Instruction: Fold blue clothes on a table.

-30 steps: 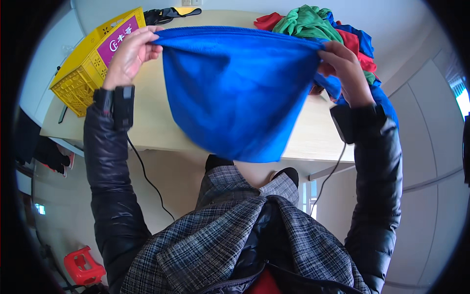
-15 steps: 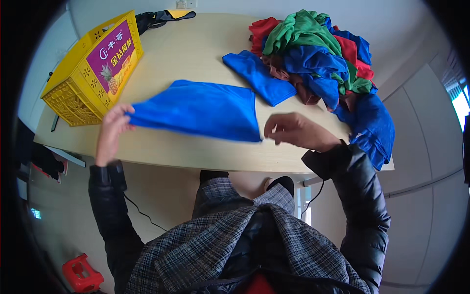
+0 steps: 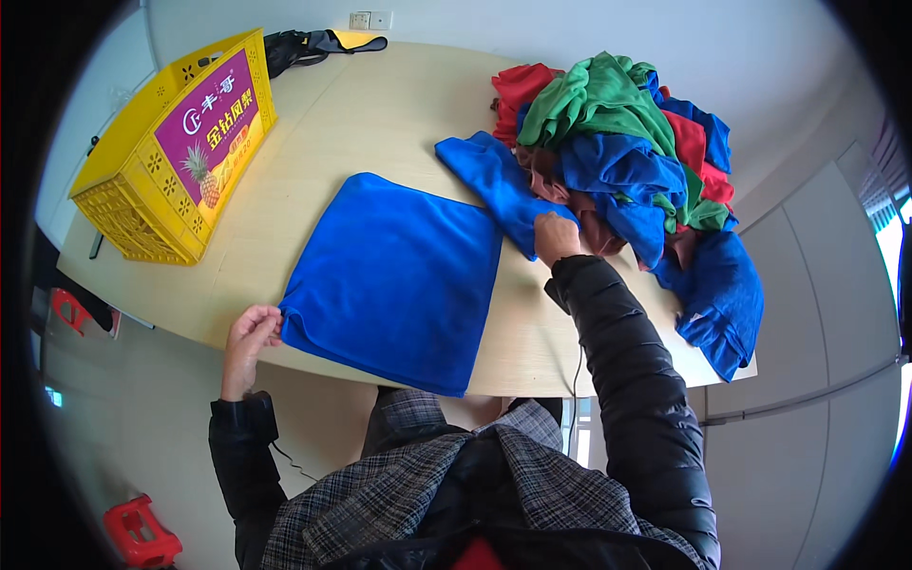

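A square blue cloth (image 3: 394, 280) lies spread on the table, its near-left corner slightly gathered. My left hand (image 3: 253, 334) pinches that corner at the table's front edge. To the right of its far-right corner lies a second, smaller-looking blue cloth (image 3: 489, 180), crumpled and reaching back toward a heap. My right hand (image 3: 557, 237) is closed at the near end of this second cloth; its fingertips are partly hidden. The heap of blue, green and red cloths (image 3: 608, 104) rises just beyond my right hand.
A yellow plastic crate (image 3: 142, 180) with a purple printed panel stands at the table's left. A black strapped item (image 3: 309, 49) lies behind it. One more blue cloth (image 3: 717, 294) hangs toward the table's right edge. A red stool (image 3: 142, 534) is on the floor at lower left.
The blue cloth, held up in the air before, now lies flat on the table. My right hand has left its corner and moved to the second blue cloth; my left has come down nearer.
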The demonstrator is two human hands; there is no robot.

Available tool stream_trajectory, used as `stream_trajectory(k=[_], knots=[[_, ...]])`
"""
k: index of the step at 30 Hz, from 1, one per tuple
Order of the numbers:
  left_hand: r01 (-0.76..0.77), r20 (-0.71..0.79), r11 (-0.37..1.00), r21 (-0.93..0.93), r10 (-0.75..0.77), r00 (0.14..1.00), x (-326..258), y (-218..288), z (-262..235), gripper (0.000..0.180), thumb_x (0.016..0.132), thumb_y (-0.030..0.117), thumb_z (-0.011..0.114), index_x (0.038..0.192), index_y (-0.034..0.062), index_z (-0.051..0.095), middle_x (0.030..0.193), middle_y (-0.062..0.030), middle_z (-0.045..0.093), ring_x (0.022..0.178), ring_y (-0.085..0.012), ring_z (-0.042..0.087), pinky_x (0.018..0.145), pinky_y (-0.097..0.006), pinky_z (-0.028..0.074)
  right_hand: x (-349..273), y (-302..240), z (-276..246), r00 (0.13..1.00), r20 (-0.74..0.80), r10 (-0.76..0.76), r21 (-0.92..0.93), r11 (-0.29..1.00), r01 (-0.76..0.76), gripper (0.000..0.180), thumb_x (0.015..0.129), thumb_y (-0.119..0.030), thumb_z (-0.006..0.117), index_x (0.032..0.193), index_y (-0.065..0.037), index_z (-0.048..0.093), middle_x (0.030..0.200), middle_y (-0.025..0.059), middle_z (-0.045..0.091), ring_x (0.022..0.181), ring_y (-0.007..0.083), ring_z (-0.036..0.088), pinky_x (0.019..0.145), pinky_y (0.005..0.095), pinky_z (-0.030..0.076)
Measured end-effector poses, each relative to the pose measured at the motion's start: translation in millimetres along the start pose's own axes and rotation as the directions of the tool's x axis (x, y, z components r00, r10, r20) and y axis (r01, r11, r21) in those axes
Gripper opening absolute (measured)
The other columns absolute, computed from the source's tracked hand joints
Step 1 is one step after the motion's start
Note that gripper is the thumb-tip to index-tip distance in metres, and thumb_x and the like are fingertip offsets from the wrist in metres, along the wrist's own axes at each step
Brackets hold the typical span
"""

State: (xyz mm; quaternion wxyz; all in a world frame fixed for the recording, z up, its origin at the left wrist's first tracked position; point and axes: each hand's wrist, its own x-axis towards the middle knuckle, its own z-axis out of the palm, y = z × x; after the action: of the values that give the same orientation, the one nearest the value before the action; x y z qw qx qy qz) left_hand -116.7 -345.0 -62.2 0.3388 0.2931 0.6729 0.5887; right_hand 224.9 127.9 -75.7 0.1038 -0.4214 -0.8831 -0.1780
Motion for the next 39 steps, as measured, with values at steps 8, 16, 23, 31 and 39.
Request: stream_trajectory(k=[8,16,23,31,39], knots=[[-0.003,-0.017,0.998,0.061,0.004,1.0,1,11,-2,0.013,0.1,0.018,0.056,0.106,0.0096,0.064,0.095,0.0017,0.065,0.084,-0.0064,0.06,0.074,-0.022,0.047,-2,51,-126,0.905,-0.339,-0.257,-0.036,0.965,0.261,0.007,0.083,-0.014,0.059,0.079,-0.011,0.063,0.078,0.0112,0.064,0.067,0.029,0.066,0.058,0.0432,0.052],[-0.022,-0.051,0.996,0.087,0.026,0.998,-4,24,4,0.014,0.1,0.018,0.056,0.107,0.0078,0.063,0.096,0.0005,0.066,0.085,-0.0064,0.06,0.075,-0.022,0.047,-14,188,-278,0.929,-0.37,0.022,-0.181,0.979,-0.095,0.016,0.091,-0.023,0.054,0.096,-0.011,0.063,0.094,0.0146,0.068,0.089,0.0387,0.066,0.074,0.0487,0.054],[-0.134,-0.034,0.974,0.182,0.143,0.989,4,29,30,0.012,0.098,0.013,0.06,0.107,0.0061,0.064,0.096,0.0,0.067,0.085,-0.0077,0.061,0.073,-0.023,0.047,-29,293,-303,0.92,-0.386,0.073,-0.463,0.847,-0.262,0.017,0.094,-0.023,0.052,0.098,-0.011,0.064,0.096,0.0157,0.069,0.086,0.0395,0.068,0.071,0.0503,0.054],[-0.547,0.221,0.498,0.673,0.571,0.791,-34,48,76,0.024,0.086,0.007,0.07,0.108,0.0036,0.064,0.109,-0.0086,0.065,0.099,-0.0246,0.061,0.086,-0.036,0.048,-127,8,-206,0.889,0.11,-0.445,0.679,0.687,0.26,0.022,0.084,-0.002,0.069,0.105,-0.005,0.066,0.091,0.0092,0.067,0.077,0.0215,0.066,0.066,0.0294,0.053],[-0.292,0.059,0.309,0.905,0.588,0.807,-7,27,40,0.037,0.08,0.01,0.075,0.114,0.0052,0.062,0.121,-0.0142,0.062,0.114,-0.034,0.056,0.096,-0.043,0.045,-182,-131,-177,0.74,-0.044,-0.671,0.632,0.555,0.541,0.036,0.081,-0.015,0.075,0.112,-0.003,0.061,0.109,0.0126,0.061,0.101,0.0304,0.061,0.087,0.0401,0.05]])
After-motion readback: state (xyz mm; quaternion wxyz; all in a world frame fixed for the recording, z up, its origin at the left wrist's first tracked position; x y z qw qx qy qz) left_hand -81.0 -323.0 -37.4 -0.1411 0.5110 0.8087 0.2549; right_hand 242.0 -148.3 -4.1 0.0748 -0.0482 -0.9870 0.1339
